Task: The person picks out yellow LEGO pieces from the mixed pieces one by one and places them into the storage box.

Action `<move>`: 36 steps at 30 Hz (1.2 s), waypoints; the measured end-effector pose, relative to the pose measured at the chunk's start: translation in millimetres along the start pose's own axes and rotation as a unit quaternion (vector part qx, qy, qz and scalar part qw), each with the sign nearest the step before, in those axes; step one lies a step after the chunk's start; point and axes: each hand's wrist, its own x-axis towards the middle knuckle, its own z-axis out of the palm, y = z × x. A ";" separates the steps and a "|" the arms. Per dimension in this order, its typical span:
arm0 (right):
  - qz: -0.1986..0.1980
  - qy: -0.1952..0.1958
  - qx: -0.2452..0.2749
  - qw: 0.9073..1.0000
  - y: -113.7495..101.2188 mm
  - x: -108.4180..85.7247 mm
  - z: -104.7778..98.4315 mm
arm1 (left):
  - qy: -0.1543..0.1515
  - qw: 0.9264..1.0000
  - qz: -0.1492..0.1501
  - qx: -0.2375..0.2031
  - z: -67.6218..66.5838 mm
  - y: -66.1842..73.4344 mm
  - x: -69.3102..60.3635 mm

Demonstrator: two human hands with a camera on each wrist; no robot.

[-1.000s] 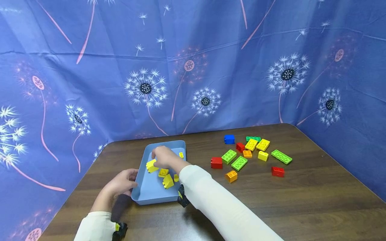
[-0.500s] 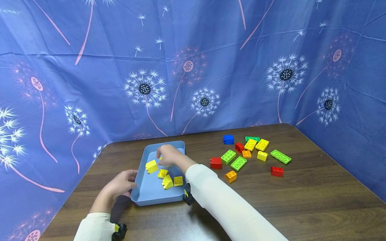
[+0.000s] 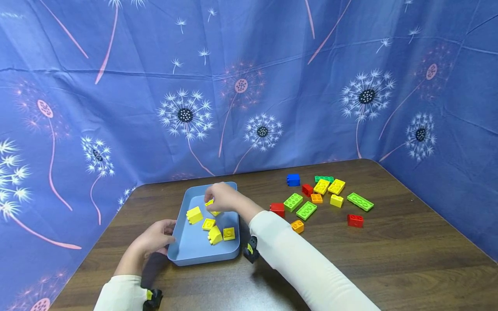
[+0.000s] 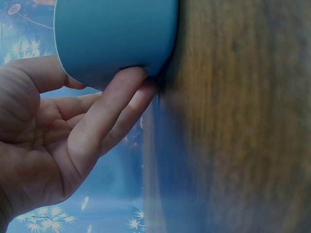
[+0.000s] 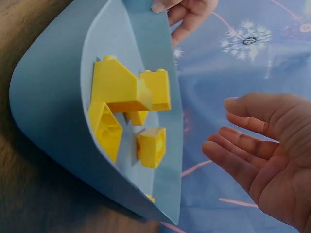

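A blue tray [image 3: 202,258] lies on the table, with several yellow toy bricks loose inside it. Among them are a larger brick [image 3: 194,215] at the left, a sloped brick [image 3: 215,235] and a small square one [image 3: 228,233]. My left hand [image 3: 154,236] pinches the tray's left side; in the left wrist view its fingers [image 4: 109,104] press the outer wall. My right hand [image 3: 223,198] hovers over the tray's far part, beside a yellow brick [image 3: 209,202]. In the right wrist view it has relaxed fingers and holds nothing, apart from the bricks.
Right of the tray lie several loose bricks: a blue brick [image 3: 293,179], a red brick [image 3: 277,209], light green plates such as this one [image 3: 306,211], yellow and orange ones. Another red brick [image 3: 355,220] sits farther right. A dandelion-print cloth [image 3: 229,129] hangs behind the table.
My right hand has moved right, away from the larger yellow brick, uncovering more bricks in the tray. My left hand stays at the tray's side.
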 end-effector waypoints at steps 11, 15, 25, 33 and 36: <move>-0.029 0.036 0.014 0.999 13.2 -29.6 -6.0 | -0.006 1.000 0.009 -0.006 -2.3 -0.1 -3.1; -0.033 0.044 0.027 0.998 19.2 -44.5 -6.3 | -0.004 1.000 0.007 -0.007 -1.3 -0.3 -3.9; -0.056 0.078 0.033 0.995 37.4 -78.0 -6.7 | 0.000 1.000 -0.005 -0.012 2.7 2.1 -2.3; -0.055 0.086 0.062 0.993 40.9 -89.0 -9.0 | 0.001 1.000 -0.004 -0.014 0.9 3.0 -2.6; -0.052 0.084 0.054 0.994 39.9 -90.5 -11.6 | -0.005 1.000 0.003 -0.015 0.5 3.5 -2.6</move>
